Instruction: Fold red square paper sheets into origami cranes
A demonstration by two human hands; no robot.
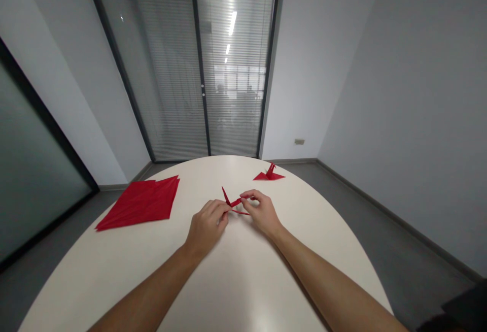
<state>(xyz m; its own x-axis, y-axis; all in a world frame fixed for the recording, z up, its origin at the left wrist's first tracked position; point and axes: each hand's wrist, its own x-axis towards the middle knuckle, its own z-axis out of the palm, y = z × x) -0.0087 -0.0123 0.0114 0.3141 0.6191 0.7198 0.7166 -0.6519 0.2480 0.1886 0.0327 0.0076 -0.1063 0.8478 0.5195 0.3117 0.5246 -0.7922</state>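
A small piece of red folded paper (pixel 236 202) is held between a person's two bare hands, near the middle of a round, pale worktop (pixel 213 291). One slim point rises from it, tilted to the left; another part runs to the right, and a thin strip lies below that one. Whether the paper touches the worktop is hard to tell.

The left hand (pixel 207 223) pinches the paper's near left part between thumb and fingers, covering much of it. The right hand (pixel 262 212) pinches the part on the right between its thumb and fingertips.

The paper looks thin and its arms narrow, so a hard pull by the right hand could tear it or draw out a fold. If the left grip loosens, the layers could spring apart; if it squeezes too tightly, it could crush the creases. A careless pinch might bend a point off line.

Beyond the right hand, well apart from it, a finished-looking red crane (pixel 269 175) sits near the far edge, wings spread. To the left lies a pile of flat red sheets (pixel 142 202), their edges uneven. Behind the worktop stand glass panels with blinds (pixel 236 119).
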